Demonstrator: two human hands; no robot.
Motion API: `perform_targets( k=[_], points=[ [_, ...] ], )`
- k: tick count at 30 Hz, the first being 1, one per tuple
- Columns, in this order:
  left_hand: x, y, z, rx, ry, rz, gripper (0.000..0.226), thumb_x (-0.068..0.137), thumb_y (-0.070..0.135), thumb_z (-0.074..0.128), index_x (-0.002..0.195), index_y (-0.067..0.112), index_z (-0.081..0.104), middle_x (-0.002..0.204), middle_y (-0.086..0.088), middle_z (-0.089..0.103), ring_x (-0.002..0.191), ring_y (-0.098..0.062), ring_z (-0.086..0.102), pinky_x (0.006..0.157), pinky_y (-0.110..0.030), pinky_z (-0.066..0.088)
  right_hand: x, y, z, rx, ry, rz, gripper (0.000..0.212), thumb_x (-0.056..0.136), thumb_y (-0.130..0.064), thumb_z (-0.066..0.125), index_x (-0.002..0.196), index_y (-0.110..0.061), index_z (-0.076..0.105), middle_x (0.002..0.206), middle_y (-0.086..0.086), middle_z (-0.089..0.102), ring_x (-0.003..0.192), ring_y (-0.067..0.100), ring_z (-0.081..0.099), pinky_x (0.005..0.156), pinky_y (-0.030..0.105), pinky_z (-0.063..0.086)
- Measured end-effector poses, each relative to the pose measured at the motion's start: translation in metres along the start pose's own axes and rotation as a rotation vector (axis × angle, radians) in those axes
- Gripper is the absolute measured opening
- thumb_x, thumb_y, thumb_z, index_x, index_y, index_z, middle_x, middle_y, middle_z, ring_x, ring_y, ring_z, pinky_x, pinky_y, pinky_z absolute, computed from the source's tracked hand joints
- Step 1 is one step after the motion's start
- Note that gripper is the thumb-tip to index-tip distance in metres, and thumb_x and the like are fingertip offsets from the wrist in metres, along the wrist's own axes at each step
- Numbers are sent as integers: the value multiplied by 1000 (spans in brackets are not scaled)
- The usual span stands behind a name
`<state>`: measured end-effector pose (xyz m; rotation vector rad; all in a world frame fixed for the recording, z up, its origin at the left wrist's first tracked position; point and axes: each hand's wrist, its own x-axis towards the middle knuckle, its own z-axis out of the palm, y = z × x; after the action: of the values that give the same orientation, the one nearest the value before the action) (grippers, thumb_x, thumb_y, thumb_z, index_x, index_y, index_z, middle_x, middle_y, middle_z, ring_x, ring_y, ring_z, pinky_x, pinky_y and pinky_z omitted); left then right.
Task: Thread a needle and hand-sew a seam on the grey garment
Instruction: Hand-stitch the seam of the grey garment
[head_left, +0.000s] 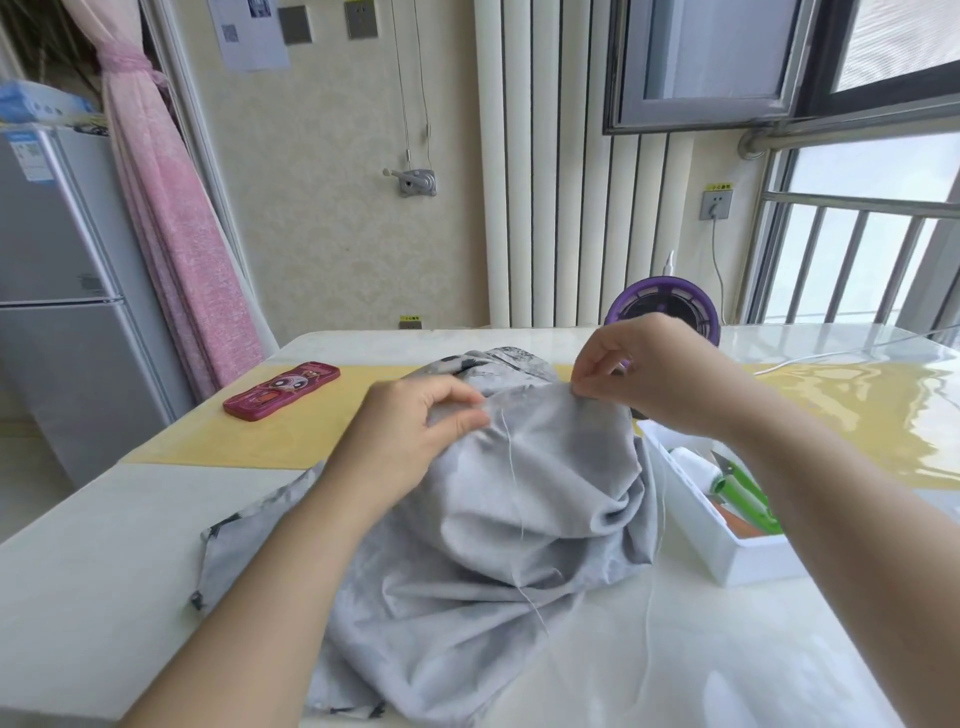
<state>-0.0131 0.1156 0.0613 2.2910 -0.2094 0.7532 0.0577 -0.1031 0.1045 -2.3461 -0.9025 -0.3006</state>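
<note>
The grey garment (519, 499) lies bunched on the table, its upper edge lifted between both hands. My left hand (415, 421) pinches the fabric edge at the left, thumb against fingers. My right hand (649, 374) pinches the fabric edge at the right with thumb and forefinger; whether a needle is between them is too small to tell. A thin white thread (511, 467) hangs from the seam edge down over the cloth.
A pink phone case (283, 391) lies at the left on the yellow mat (249, 441). A white box (727, 545) with green snips (743, 493) and a white spool stands to the right. A purple round device (662, 306) stands behind my right hand.
</note>
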Motion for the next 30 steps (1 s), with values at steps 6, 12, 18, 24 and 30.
perform_targets(
  k=[6,12,18,24,30],
  points=[
    [-14,-11,26,-78,-8,-150,10,79,21,74,89,20,71,82,16,68,77,9,60,68,-3,39,-4,11,20,-140,35,10,17,83,-14,68,76,-29,63,74,-15,63,71,1,58,67,22,44],
    [-14,-9,30,-117,-5,-171,15,83,20,70,75,31,66,79,18,67,77,10,59,72,-5,40,-6,8,22,-191,46,53,7,87,-20,63,90,-24,68,81,-11,64,84,14,62,73,28,48],
    [-16,-2,25,-200,2,-206,12,86,21,67,75,25,67,72,18,68,73,6,58,72,-10,41,-9,-15,11,-236,102,24,33,88,-34,62,119,-25,57,94,-8,45,79,10,45,63,23,27],
    [-20,7,23,-170,40,-157,13,87,21,66,74,23,68,74,17,68,73,6,59,68,-5,39,-1,-29,23,-343,-110,-21,14,87,-33,62,100,-32,66,94,-10,60,91,16,56,74,31,47],
    [-22,9,23,-117,83,-137,11,85,21,68,74,24,69,74,19,68,76,4,60,66,-5,38,2,-22,12,-257,-134,1,12,82,-24,69,73,-29,65,59,-18,59,70,5,60,65,26,50]
  ],
)
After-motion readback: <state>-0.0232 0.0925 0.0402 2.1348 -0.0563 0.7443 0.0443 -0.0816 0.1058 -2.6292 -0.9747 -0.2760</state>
